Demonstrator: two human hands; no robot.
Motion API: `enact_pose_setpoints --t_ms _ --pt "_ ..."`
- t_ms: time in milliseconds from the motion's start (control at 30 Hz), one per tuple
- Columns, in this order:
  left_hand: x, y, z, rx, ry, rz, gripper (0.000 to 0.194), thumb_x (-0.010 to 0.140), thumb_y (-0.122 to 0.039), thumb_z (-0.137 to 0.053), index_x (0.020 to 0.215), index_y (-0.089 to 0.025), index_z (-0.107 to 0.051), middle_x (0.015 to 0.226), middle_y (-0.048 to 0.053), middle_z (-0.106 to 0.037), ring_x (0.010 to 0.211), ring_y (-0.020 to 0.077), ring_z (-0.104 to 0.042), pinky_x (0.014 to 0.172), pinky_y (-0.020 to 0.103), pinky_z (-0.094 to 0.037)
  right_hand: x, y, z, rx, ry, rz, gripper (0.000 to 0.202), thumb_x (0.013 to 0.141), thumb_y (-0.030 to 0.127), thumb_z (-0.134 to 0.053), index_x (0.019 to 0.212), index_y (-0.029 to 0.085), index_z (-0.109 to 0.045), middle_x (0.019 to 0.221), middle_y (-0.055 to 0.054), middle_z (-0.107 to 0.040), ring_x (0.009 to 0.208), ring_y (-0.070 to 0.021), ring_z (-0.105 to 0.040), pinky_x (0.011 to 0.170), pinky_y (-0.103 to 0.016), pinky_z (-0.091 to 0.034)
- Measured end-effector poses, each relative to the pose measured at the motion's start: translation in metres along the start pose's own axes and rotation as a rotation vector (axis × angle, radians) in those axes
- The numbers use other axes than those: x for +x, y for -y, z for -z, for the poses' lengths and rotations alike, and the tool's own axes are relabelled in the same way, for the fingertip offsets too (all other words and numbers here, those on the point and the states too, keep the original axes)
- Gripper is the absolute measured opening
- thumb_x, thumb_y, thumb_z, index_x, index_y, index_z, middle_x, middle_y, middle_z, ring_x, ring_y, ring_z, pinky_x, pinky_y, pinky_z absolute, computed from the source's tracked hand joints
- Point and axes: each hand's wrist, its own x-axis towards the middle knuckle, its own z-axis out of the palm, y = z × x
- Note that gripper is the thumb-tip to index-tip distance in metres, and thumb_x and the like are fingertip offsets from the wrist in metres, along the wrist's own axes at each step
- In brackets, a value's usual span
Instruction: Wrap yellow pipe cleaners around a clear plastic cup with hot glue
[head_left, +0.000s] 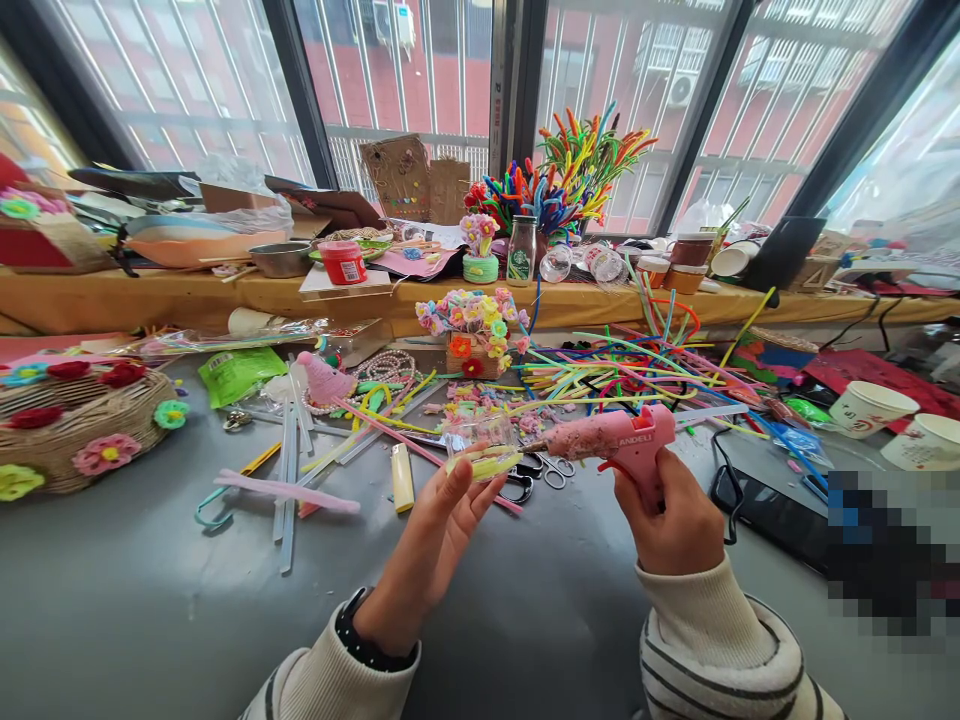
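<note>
My left hand point(442, 530) holds a small clear plastic cup point(481, 436) with a yellow fuzzy strip point(487, 463) along its lower side, between thumb and fingers. My right hand point(679, 515) is wrapped round the handle of a pink glue gun point(637, 440). The gun's nozzle points left, close to the cup and the yellow strip; whether it touches them is hard to tell. A translucent glue stick point(709, 411) sticks out of the gun's back. Just behind my left fingers lie scissors point(555, 471).
Glue sticks point(287, 490), a yellow lighter point(402, 478) and a pink strip point(289, 491) lie left of my hands. A flower-trimmed basket point(142, 400) stands far left. Behind are a flower pot point(476, 355) and many pipe cleaners point(630, 365). A black phone point(772, 515) lies right, near paper cups point(874, 404).
</note>
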Motion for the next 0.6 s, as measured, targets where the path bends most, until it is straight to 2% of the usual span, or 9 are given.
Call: enact_pose_setpoints --t_ms 133,267,400,600 --pt "0.0001 0.0002 0.0006 0.0 0.023 -0.011 0.04 0.071 -0.036 -0.058 0.103 -0.012 -0.055 0.107 0.01 -0.06 0.112 0.0209 -0.046 0.097 0.029 -0.035 0.0001 -0.0001 -0.0001 -0.011 -0.004 -0.007 0.017 0.077 0.031 -0.043 0.068 0.016 -0.046 0.05 0.005 -0.039 0.042 -0.0087 -0.039 0.042 -0.023 -0.033" --pt "-0.0001 0.0005 0.002 -0.001 0.028 -0.022 0.038 0.072 -0.035 -0.058 0.102 -0.013 -0.055 0.107 0.009 -0.061 0.109 0.0202 -0.049 0.096 0.03 -0.035 -0.001 -0.0017 -0.0013 -0.024 -0.014 -0.007 0.019 0.077 0.033 -0.043 0.072 0.015 -0.048 0.053 0.003 -0.044 0.044 -0.0095 -0.04 0.043 -0.023 -0.034" --pt "-0.0006 -0.0001 0.0018 0.01 0.008 -0.004 0.04 0.069 -0.037 -0.06 0.1 -0.012 -0.056 0.097 0.01 -0.064 0.11 0.0217 -0.048 0.096 0.032 -0.035 -0.0014 -0.0018 -0.001 -0.021 -0.004 -0.012 0.019 0.078 0.032 -0.042 0.072 0.015 -0.048 0.054 0.002 -0.046 0.045 -0.0102 -0.042 0.043 -0.024 -0.033" --pt "-0.0008 -0.0008 0.001 -0.003 0.027 -0.003 0.04 0.07 -0.037 -0.06 0.101 -0.012 -0.055 0.105 0.009 -0.061 0.11 0.0208 -0.048 0.096 0.03 -0.036 -0.0003 0.0006 0.0009 0.011 0.019 -0.027 0.019 0.078 0.032 -0.041 0.07 0.015 -0.047 0.052 0.003 -0.04 0.043 -0.0104 -0.04 0.043 -0.025 -0.033"
